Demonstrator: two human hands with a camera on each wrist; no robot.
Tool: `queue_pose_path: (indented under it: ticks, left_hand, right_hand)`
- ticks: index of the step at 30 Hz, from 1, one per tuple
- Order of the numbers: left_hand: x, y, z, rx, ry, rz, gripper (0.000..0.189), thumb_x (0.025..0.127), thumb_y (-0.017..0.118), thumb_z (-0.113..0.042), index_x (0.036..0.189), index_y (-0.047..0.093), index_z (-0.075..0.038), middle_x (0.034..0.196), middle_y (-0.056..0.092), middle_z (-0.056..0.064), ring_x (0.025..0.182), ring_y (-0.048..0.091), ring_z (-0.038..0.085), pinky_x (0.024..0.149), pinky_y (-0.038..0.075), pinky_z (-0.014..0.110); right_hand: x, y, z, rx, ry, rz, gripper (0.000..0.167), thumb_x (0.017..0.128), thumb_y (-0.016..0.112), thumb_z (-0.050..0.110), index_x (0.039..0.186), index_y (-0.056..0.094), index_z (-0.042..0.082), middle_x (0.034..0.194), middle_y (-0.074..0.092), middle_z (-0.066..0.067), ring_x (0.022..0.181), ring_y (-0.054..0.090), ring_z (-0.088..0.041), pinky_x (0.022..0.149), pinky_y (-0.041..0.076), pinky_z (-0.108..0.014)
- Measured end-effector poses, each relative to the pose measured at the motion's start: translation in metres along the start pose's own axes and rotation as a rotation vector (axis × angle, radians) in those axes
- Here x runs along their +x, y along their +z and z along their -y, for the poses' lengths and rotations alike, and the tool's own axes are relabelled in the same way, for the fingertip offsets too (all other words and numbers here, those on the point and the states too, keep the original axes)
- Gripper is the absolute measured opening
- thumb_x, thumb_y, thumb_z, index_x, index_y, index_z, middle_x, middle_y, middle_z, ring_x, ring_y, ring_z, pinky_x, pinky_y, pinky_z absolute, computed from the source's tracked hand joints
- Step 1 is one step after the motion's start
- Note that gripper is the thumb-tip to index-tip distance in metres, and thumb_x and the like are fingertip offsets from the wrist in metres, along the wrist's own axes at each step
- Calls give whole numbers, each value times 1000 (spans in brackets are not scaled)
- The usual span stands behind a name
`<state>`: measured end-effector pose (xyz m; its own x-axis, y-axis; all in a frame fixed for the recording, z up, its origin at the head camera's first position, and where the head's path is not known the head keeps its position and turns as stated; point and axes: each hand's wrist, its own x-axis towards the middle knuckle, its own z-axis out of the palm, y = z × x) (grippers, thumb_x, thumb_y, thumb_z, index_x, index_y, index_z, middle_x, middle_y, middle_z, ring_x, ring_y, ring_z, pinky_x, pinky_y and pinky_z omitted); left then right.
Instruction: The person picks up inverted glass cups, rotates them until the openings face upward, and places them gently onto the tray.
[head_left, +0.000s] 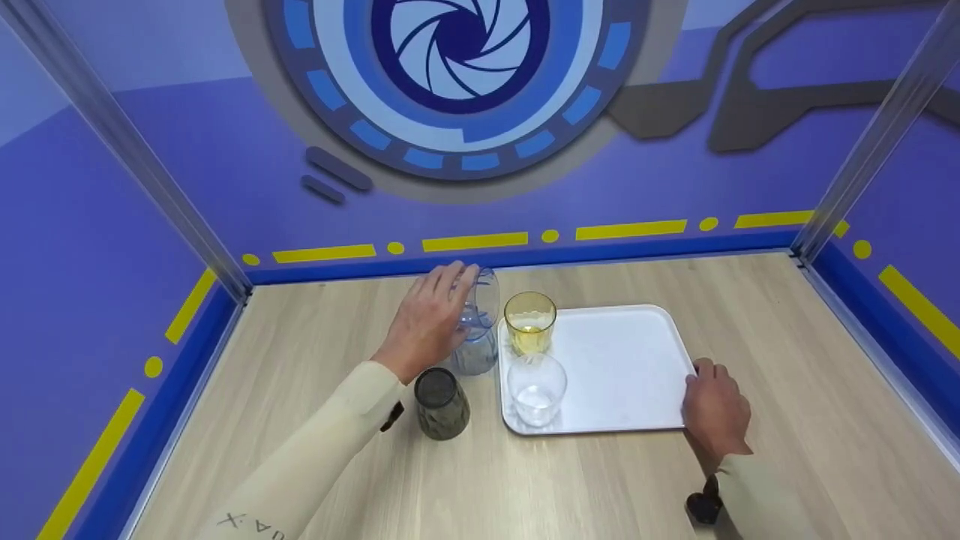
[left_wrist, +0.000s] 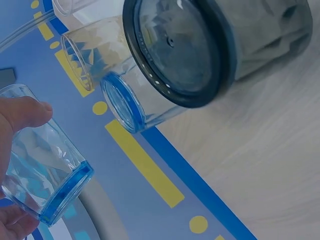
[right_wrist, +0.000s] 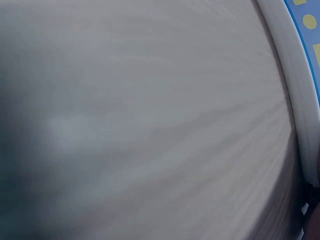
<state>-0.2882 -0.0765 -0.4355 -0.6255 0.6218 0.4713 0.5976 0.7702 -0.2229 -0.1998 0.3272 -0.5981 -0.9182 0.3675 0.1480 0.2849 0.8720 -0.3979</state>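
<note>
My left hand (head_left: 426, 322) grips a clear, blue-tinted glass (head_left: 485, 295), tilted, its thumb across the side in the left wrist view. Just below it in the head view, a second blue-tinted glass (head_left: 476, 355) stands upside down on the table, left of the white tray (head_left: 622, 367). A dark grey glass (head_left: 442, 405), also upside down, is nearer me, by the left wrist. On the tray's left side stand an amber glass (head_left: 530, 321) and a colourless glass (head_left: 537, 386), mouths up. My right hand (head_left: 718, 409) holds the tray's right rim, its fingertips partly hidden.
The wooden table (head_left: 585, 480) ends at a blue printed wall (head_left: 525, 217) behind, with side panels left and right. Metal posts (head_left: 874, 135) mark the back corners. A small black device (head_left: 703, 506) sits at the right wrist.
</note>
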Motion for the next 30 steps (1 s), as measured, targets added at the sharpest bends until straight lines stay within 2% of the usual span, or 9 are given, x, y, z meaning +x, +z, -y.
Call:
queue_pose_path:
  ticks: [10, 22, 30]
  left_hand:
    - [6, 1, -9, -19, 10, -2, 92, 75, 80, -39, 147, 31, -8, 142, 50, 15, 127, 52, 30, 109, 43, 42]
    - [13, 3, -19, -69, 44, -28, 90, 74, 79, -34, 147, 32, -8, 141, 50, 16, 127, 52, 30, 110, 42, 42]
    - [15, 3, -24, -91, 37, -30, 90, 73, 80, -32, 146, 33, -8, 141, 50, 15, 127, 52, 30, 109, 42, 41]
  right_hand:
    - [0, 0, -2, -12, -47, -37, 31, 99, 44, 15, 122, 49, -5, 103, 55, -28, 89, 57, -45, 58, 45, -52]
    - [-1, 0, 0, 5, -40, -41, 31, 100, 44, 15, 122, 49, -5, 105, 55, -28, 92, 57, -46, 62, 45, -54]
    - [-1, 0, 0, -3, -29, -32, 31, 100, 45, 15, 124, 49, -5, 106, 55, -27, 92, 57, -45, 62, 45, -52]
